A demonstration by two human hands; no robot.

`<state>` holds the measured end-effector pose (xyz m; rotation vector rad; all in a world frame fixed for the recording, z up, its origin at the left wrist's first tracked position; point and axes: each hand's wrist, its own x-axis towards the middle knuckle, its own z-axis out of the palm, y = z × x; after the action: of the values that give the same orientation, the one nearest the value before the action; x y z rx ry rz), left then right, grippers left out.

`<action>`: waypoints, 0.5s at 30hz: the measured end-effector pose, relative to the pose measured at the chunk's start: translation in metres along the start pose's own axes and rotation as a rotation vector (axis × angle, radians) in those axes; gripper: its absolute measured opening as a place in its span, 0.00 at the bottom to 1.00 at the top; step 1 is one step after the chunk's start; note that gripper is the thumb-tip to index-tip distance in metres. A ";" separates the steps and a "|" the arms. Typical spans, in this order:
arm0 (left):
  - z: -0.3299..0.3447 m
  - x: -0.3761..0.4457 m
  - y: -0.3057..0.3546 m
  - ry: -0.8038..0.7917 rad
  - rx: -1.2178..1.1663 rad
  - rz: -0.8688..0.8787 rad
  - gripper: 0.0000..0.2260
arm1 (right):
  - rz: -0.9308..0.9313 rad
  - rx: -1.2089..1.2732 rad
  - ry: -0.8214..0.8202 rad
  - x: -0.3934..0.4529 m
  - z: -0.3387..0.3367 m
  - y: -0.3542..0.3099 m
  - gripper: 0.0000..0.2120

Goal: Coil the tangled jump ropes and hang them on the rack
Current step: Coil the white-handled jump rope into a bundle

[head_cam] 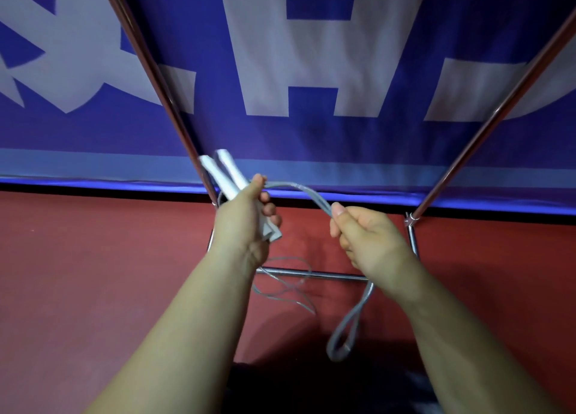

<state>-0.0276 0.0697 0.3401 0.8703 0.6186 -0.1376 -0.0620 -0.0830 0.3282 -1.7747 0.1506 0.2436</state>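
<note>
Above the red floor [93,273] I see the left hand [246,223] gripping 2 white handles [224,173], the right hand [364,236] pinching the grey rope [314,195] (loop dangling), rack [327,275] behind.

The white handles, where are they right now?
Head view, left of centre: both white handles are gripped in the left hand, jutting up toward the rack's left pole.

Large pale letters are printed on the blue banner [311,139] hung behind the metal rack [486,127]. Only one letter, an "H" near the middle, can be read with confidence. The shapes to its left and right are cut off by the frame edges and partly crossed by the rack's poles, so no whole word can be made out.
</note>
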 end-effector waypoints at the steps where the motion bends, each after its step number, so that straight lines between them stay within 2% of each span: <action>1: 0.004 -0.005 -0.007 -0.072 0.060 -0.051 0.10 | 0.004 0.025 0.027 0.001 0.000 -0.001 0.19; 4: 0.019 -0.021 -0.027 -0.295 0.215 -0.182 0.10 | -0.004 0.045 0.047 0.000 0.001 -0.006 0.19; 6: 0.023 -0.026 -0.034 -0.345 0.264 -0.182 0.08 | 0.000 0.074 0.021 -0.003 0.004 -0.009 0.19; 10: 0.021 -0.021 -0.033 -0.212 0.295 -0.099 0.08 | 0.012 0.069 -0.024 -0.005 0.005 -0.008 0.18; 13: 0.011 -0.006 -0.009 -0.053 0.069 -0.042 0.10 | -0.004 -0.051 -0.048 -0.001 0.003 0.001 0.18; 15: 0.003 0.001 0.003 -0.003 -0.041 -0.026 0.11 | -0.001 -0.059 -0.057 0.000 0.002 0.004 0.18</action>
<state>-0.0247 0.0697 0.3432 0.8226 0.6284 -0.1488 -0.0635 -0.0817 0.3244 -1.8243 0.1028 0.3005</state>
